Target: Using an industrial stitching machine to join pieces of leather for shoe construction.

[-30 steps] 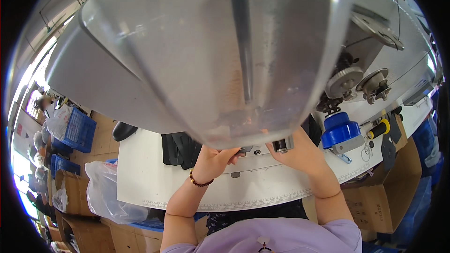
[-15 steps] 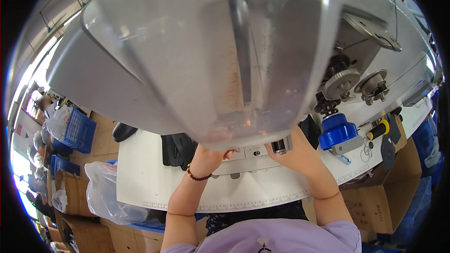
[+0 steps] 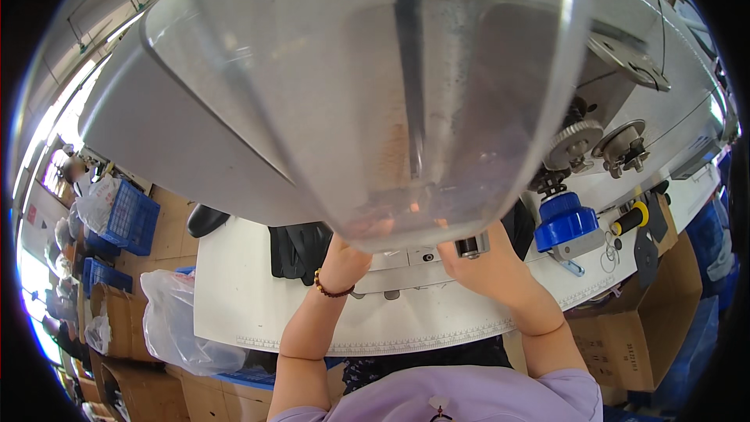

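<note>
A large grey sewing machine [image 3: 203,133] fills the upper view, with a clear plastic guard [image 3: 351,109] hanging in front of it. My left hand [image 3: 345,267], a beaded bracelet at its wrist, reaches under the guard's lower left edge beside flat black pieces [image 3: 298,252]. Under the lower right edge is my right hand [image 3: 478,267], close to a small metal cylinder [image 3: 469,246]. The fingers of both hands are mostly behind the cloudy guard, so what they hold or touch does not show. Between the hands lies a metal plate [image 3: 406,259] on the white table [image 3: 422,309].
A blue knob-like part [image 3: 564,219] and metal tension discs [image 3: 621,147] sit on the machine's right side. Further right are a yellow-and-black spool [image 3: 630,219] and an open cardboard box [image 3: 648,328]. A clear plastic bag [image 3: 183,324] and blue crates [image 3: 129,217] stand at the left.
The guard appears slightly lower and further right in the picture. My left thumb, visible before beside the plate, is now hidden, and my right hand has turned slightly.
</note>
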Tool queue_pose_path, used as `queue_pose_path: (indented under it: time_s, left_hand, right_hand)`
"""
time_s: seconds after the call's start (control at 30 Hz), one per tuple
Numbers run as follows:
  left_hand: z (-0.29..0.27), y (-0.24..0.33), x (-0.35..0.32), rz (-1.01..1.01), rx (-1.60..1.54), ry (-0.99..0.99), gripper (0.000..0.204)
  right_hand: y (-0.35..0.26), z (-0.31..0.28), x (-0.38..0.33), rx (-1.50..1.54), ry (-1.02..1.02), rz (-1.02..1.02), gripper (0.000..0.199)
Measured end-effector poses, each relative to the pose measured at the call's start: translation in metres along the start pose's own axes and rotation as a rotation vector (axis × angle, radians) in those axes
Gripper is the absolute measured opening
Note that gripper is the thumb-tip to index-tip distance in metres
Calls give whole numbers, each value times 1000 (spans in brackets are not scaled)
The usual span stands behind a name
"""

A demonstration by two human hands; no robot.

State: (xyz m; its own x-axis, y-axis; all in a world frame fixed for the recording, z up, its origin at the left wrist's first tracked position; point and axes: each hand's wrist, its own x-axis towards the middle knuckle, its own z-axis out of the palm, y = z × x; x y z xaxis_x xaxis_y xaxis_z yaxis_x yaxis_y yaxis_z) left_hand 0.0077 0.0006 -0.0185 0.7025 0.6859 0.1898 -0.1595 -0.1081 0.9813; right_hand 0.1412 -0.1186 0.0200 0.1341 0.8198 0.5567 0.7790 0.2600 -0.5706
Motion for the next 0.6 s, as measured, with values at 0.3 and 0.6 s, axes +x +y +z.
queue_pose_path:
  time_s: [0.3, 0.6]
  left_hand:
    - [-9, -8, 3, -70, -246, -28, 15]
    - [-21, -11, 20, 219, -15, -106, 17]
  right_hand:
    - [3, 8, -6, -56, 26, -20, 14]
    - [-10, 0, -8, -843, -235, -353, 22]
